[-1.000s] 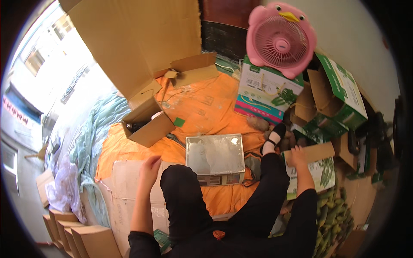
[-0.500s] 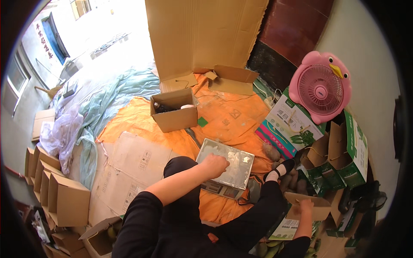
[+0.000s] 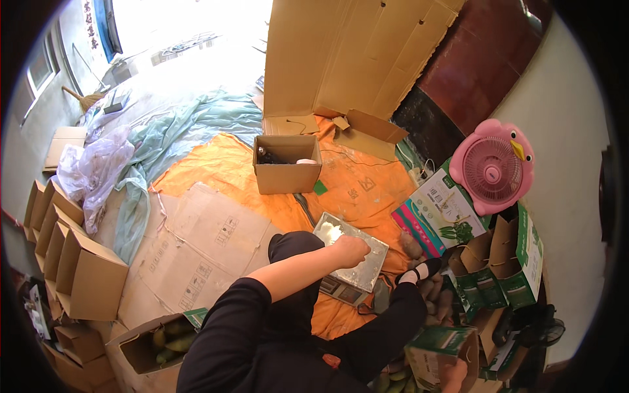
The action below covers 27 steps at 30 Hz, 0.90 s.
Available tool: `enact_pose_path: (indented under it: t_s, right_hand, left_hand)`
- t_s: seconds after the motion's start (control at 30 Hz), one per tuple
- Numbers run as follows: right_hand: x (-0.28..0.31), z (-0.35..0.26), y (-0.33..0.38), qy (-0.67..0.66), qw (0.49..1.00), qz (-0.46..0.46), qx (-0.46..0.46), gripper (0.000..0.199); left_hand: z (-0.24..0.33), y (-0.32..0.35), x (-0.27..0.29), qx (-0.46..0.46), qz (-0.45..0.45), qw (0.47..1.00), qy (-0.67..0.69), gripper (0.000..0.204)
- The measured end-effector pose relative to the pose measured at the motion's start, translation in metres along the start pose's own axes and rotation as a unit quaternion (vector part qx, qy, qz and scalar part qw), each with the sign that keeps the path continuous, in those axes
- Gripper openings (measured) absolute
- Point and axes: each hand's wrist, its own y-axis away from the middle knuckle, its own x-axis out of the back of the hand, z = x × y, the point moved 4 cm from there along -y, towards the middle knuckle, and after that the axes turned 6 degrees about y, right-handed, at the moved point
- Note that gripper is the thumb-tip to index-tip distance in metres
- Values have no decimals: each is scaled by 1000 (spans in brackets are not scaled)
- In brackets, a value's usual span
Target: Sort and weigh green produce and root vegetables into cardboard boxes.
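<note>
I am resting my left hand (image 3: 352, 251), fist closed, on the steel scale pan (image 3: 350, 251) lying on the orange sheet (image 3: 216, 167). My right hand (image 3: 454, 375) is gripping a green carton (image 3: 438, 354) at the floor's lower right. A small open box (image 3: 286, 163), pink fan (image 3: 491, 167) and stacked green cartons (image 3: 504, 262) are crowding the right; flattened cardboard (image 3: 196, 242) is leaving room leftward.

Left hand (image 3: 352, 250) rests fisted on steel scale (image 3: 350, 259); pink fan (image 3: 493, 168) nearby.

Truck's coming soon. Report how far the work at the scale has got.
Done: brown cardboard boxes stand assembled at left, one holding yellow-green fruit. In hand: left hand rests on the steel scale plate, right hand on a green-white carton. Left: plate holds nothing yet.
</note>
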Motion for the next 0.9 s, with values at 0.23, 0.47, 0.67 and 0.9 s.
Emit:
enact_pose_path:
  t_s: [0.23,0.47,0.67,0.9]
  right_hand:
    - [119,-39,30,-285,939,141,132,30]
    - [230,-151,90,-320,874,180,320,28]
    - [272,-259,102,-260,830,220,442,27]
    - [228,-409,105,-140,799,181,557,28]
  left_hand:
    - [-6,8,7,8,32,999,15,20]
    - [-11,12,17,35,86,995,40,23]
    - [-13,26,44,63,259,954,139,29]
    - [-33,47,75,-7,505,821,267,39]
